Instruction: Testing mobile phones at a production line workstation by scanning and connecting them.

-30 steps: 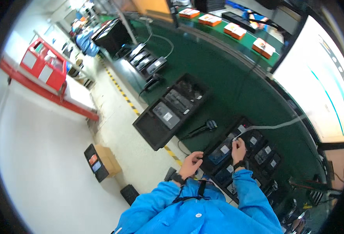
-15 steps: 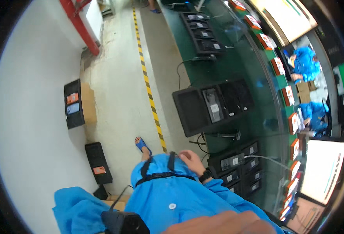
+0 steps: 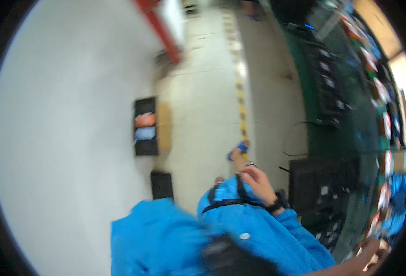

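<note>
My right hand (image 3: 257,183), with a black watch (image 3: 280,202) at the wrist, hangs by my right thigh over the blue smock (image 3: 258,225). Its fingers are loosely bent and nothing shows in them. My left arm, in a blue sleeve (image 3: 154,230), is folded across my front. A blurred black device (image 3: 237,255) sits about its wrist. Beyond that, at the lower right edge, what looks like my left hand (image 3: 361,262) is close up and smeared. Its fingers and anything in them cannot be made out.
A walkway with a yellow-black floor line (image 3: 241,101) runs ahead. On the right, a green bench (image 3: 306,87) carries black trays (image 3: 304,184). At the white wall, a black tray (image 3: 145,145) leans by a cardboard box (image 3: 164,124). A red post (image 3: 166,39) stands farther ahead.
The view has swung left, shifting wall and bench rightward. Bench trays sit lower in view. A blue-sandalled foot is now by the floor line. My left hand has shifted toward the right edge.
</note>
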A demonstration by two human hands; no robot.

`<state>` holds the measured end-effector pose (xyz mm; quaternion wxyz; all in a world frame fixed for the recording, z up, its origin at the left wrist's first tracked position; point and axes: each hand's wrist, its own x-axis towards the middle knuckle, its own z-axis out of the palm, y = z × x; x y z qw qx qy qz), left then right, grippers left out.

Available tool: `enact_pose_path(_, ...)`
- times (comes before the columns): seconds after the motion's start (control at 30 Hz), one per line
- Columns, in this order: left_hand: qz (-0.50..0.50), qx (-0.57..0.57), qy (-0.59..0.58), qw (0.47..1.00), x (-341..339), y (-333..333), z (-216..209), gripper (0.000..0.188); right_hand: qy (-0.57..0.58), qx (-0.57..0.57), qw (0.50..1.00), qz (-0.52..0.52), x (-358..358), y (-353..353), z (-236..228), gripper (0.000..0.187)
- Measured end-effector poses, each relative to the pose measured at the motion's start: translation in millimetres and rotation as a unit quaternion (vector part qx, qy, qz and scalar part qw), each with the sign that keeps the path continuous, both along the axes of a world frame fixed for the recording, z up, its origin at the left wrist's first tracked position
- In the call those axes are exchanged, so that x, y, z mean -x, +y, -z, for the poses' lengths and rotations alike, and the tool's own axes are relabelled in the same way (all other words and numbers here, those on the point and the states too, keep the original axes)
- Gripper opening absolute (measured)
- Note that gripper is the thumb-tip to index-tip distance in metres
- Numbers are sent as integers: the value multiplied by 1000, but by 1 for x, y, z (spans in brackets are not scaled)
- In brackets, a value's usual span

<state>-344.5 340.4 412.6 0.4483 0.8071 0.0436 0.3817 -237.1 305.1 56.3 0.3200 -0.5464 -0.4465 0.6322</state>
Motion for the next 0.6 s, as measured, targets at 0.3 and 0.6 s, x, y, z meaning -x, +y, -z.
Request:
enact_pose_path(0.3,26,-187,83,978,-35,174,31,19,-5,-46,992,116,11,183,-7,25)
enact_pose_path(0.6,114,-322,10,940,-88,330,26,26,-44,-31,936,348,-40,277,2,25)
